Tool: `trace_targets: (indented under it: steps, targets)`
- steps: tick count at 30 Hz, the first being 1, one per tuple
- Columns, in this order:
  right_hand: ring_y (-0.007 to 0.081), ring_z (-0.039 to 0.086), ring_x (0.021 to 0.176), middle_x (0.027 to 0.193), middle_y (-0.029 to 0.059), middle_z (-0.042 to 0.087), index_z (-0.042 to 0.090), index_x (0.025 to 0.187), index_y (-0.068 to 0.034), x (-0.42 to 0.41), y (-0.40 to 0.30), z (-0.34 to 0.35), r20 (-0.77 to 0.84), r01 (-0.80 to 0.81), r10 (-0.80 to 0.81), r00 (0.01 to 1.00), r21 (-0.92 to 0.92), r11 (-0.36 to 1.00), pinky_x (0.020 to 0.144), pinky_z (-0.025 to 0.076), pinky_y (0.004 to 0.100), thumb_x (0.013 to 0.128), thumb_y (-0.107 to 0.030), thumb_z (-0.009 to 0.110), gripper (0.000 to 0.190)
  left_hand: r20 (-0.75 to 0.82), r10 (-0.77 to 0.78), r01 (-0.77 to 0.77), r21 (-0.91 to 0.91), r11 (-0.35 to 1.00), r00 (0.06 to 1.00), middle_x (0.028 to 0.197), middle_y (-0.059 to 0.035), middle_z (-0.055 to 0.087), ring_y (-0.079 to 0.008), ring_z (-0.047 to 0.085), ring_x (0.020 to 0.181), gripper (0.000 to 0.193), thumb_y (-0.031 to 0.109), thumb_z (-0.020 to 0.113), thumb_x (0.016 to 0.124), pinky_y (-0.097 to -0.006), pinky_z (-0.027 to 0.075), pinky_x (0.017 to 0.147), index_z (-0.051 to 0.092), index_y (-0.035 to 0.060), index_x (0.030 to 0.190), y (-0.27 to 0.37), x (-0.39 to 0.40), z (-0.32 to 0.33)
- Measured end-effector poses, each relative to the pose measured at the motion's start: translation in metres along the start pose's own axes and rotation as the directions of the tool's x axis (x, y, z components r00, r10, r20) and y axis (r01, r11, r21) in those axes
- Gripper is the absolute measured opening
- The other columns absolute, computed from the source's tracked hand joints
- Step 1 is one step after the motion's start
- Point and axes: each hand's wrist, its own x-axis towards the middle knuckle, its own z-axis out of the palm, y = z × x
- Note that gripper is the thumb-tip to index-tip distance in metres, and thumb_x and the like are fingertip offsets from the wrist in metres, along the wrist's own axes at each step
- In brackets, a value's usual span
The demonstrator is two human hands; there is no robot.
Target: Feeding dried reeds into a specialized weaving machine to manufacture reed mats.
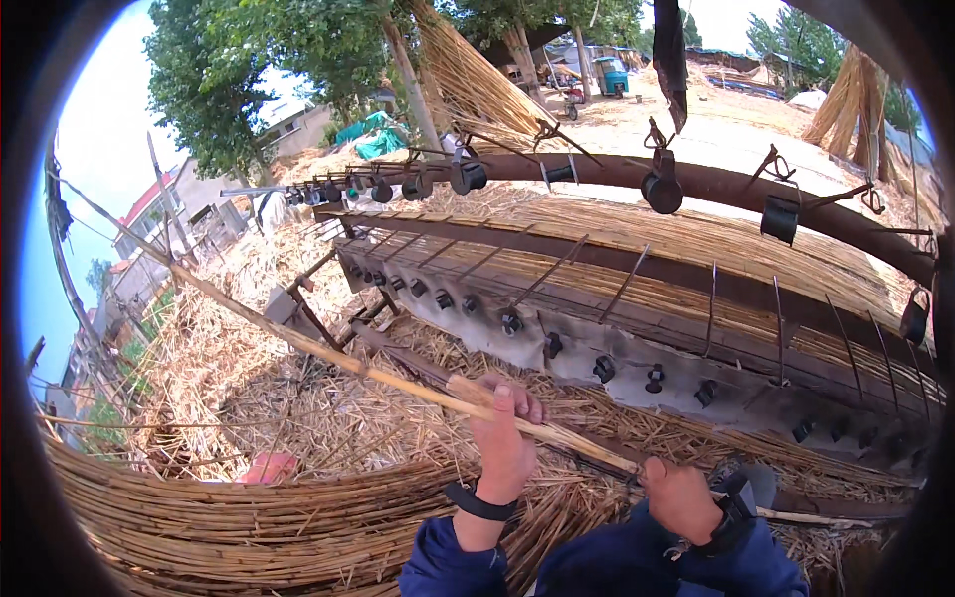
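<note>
A long reed stalk (336, 360) slants from the upper left down to the lower right in front of me. My left hand (503, 440) is wrapped around it, thumb on top, with a peeled, paler length of reed beside it. Close to the stalk's lower end, my right hand (679, 496) is closed on it, the fingertips partly hidden. Both wrists carry dark bands. Below and left of my left hand lies a thick pile of reeds (261, 522).
Beyond my hands stands a metal weaving frame (485, 250) with upright rods and a reed mat (671, 235). Wire spools (662, 183) hang from its curved pipe, and more line the lower panel. Reed scraps (298, 418) litter the ground. A blue-green three-wheeler (612, 76) is parked far back.
</note>
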Motion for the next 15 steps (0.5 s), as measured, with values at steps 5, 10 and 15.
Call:
trace_targets:
  steps: [5,10,15]
  targets:
    - [0.0304,0.057,0.055,0.068,0.0129,0.056,0.048,0.081,-0.003,-0.058,0.041,0.007,0.172,-0.08,0.097,0.98,-0.105,0.991,0.044,0.045,0.0404,0.073,-0.01,0.053,0.012,-0.394,0.021,-0.03,-0.018,0.999,0.919,0.06,0.0032,0.035,-0.0097,0.036,0.049,0.022,0.029,0.049,0.092,-0.0263,0.035,0.046,0.038,0.0144,0.079,-0.014,0.034,-0.071]
    - [0.0287,0.058,0.056,0.075,0.0107,0.055,0.046,0.089,-0.007,-0.143,0.092,-0.018,0.196,-0.063,0.108,0.975,-0.219,0.974,0.042,0.045,0.0406,0.079,-0.015,0.048,0.013,-0.452,-0.292,0.277,-0.101,0.955,0.843,0.065,0.0028,0.047,-0.0078,0.042,0.049,0.022,0.032,0.04,0.093,-0.0207,0.041,0.043,0.047,0.012,0.086,-0.049,0.077,-0.205]
    - [0.025,0.058,0.069,0.07,0.0073,0.048,0.042,0.083,-0.006,-0.225,0.144,-0.076,0.02,-0.178,0.217,0.976,-0.5,0.847,0.053,0.046,0.0366,0.077,-0.015,0.049,0.012,-0.332,-0.189,0.326,0.431,0.842,0.924,0.073,-0.0047,0.051,-0.0158,0.047,0.061,0.025,0.031,0.045,0.091,-0.0266,0.042,0.052,0.048,0.0058,0.093,-0.077,0.058,-0.119]
